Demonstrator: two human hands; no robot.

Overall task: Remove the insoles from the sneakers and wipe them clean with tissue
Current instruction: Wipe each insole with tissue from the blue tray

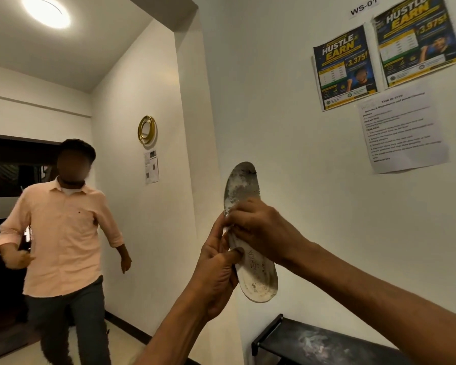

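Indoor hallway workstation: posters (387, 52) and task sheet (403, 133) on white wall (287, 114).

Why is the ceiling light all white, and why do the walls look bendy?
In the head view the ceiling light is overexposed, a white blob with a glow around it; that view's wide-angle lens tilts and bends the edges of the wall; small print on the white sheet is too soft to read, yet grey stains on the insole show clearly.

White walls (274, 101), ceiling light (46, 10), wall posters (387, 54).
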